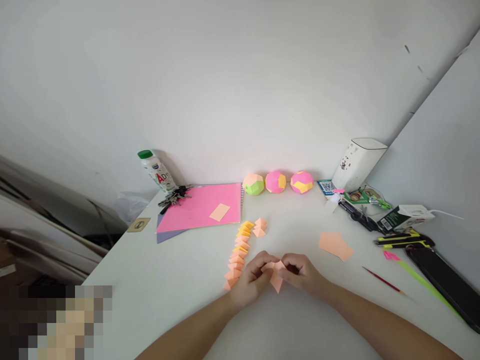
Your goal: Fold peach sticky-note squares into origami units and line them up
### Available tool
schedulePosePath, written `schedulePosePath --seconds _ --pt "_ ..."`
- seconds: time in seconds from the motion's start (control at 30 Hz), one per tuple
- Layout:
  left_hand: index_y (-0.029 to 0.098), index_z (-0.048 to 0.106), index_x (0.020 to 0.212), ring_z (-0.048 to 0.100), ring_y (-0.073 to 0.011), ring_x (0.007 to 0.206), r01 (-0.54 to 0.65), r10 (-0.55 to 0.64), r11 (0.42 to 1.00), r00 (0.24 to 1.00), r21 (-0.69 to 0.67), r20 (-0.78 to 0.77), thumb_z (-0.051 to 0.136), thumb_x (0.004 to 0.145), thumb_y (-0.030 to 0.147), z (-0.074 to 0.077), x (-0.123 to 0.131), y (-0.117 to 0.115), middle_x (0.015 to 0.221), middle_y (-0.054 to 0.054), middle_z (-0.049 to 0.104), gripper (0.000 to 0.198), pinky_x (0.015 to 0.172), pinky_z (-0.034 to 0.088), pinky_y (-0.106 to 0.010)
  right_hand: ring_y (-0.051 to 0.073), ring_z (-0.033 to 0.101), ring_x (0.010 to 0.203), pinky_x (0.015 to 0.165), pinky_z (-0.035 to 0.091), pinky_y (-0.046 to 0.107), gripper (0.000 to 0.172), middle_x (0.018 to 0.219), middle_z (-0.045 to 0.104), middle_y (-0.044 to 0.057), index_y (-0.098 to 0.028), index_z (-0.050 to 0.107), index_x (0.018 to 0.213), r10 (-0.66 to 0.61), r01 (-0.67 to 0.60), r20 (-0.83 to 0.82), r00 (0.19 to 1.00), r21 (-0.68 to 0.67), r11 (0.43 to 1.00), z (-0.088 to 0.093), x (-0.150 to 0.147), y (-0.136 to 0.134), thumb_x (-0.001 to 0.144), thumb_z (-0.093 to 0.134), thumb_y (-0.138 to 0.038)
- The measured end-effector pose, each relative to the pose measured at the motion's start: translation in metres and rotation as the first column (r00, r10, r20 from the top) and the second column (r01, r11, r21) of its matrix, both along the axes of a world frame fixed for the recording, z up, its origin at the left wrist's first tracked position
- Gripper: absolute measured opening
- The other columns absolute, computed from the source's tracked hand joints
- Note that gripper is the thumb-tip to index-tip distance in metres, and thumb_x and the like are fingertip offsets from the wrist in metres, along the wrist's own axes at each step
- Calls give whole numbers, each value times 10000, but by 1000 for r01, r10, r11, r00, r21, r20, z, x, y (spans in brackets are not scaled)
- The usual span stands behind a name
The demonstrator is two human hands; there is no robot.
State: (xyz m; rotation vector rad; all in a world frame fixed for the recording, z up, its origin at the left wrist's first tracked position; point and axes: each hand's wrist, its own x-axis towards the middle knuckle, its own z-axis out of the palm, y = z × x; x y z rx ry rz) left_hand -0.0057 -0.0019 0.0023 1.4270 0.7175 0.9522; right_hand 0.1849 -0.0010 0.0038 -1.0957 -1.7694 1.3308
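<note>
Right now we have one folded piece of peach paper between our two hands, near the middle of the worktop. Our left hand has its grip closed on the paper's left side, and our right hand pinches the right side, one corner pointing toward us. Left of the hands runs one long row of folded peach and orange units, overlapping too closely for us to count; its near end crowds our left wrist. Beside the row's far end we see one short stack of peach units, about three. Near the wall sit three paper balls, one peach and green, two pink and yellow. To our right lies one flat peach piece; one peach rectangle rests on the single pink sheet. One purple sheet pokes out beneath, and one bunch of keys lies before one green-capped bottle. Farther right, we find one white container, one small box, one black case and one slim red tool.
</note>
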Motion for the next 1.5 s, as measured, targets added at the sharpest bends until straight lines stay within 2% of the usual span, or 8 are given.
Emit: schedulePosePath --seconds 0.2,0.37,0.53,0.63,0.77,0.93,1.1,1.5 --pt "286 609 1127 384 -105 636 60 -61 998 997 36 37 489 890 298 -5 -2 1 802 -2 404 265 556 328 -228 112 323 568 545 284 259 395 605 324 -45 -181 380 548 -27 24 29 999 113 993 0 1 1 844 562 -369" --pt "308 561 1208 420 -108 662 73 -73 997 996 -8 59 522 875 349 -4 -1 0 874 -20 424 338 543 355 -225 112 326 570 534 293 254 322 625 343 -43 -178 490 612 -36 37 -28 999 49 998 -1 2 2 838 575 -392" --pt "312 579 1182 454 -122 726 59 -55 998 995 -38 89 561 855 348 -4 2 -1 881 -20 434 329 583 386 -235 115 329 577 535 300 252 310 634 358 -41 -180 514 628 -71 72 -51 996 26 997 -1 2 2 809 611 -413" --pt "289 599 1154 428 -106 659 14 -13 999 1000 -37 27 562 849 365 -7 3 0 832 -6 422 316 541 362 -224 111 327 567 529 295 252 273 639 376 -41 -182 527 647 -112 115 -78 991 26 993 2 0 1 798 629 -385" --pt "234 640 1093 425 -114 637 -48 56 997 989 61 -140 521 865 360 -8 2 0 765 -3 432 286 553 375 -237 106 338 570 527 296 244 247 636 395 -44 -184 517 662 -143 142 -138 980 -20 990 2 -2 -1 793 648 -346" --pt "236 674 1045 442 -123 652 -33 66 993 955 118 -290 472 892 313 -1 1 0 722 4 426 264 614 398 -250 113 419 603 553 360 240 231 687 479 -30 -186 540 753 -201 177 -192 961 -135 975 -4 -1 -1 754 694 -358" --pt "234 677 1062 440 -121 642 -22 58 992 952 123 -300 468 893 296 3 1 -1 703 12 404 275 628 399 -248 138 489 648 603 404 269 207 706 558 1 -175 615 780 -161 131 -232 959 -139 981 -1 -2 1 774 678 -372" --pt "209 707 977 420 -131 614 12 41 989 938 149 -344 448 898 333 4 1 0 627 14 389 297 594 374 -244 111 430 570 535 360 246 227 609 502 -28 -168 617 698 -169 146 -223 960 -117 982 0 -1 4 751 700 -372"
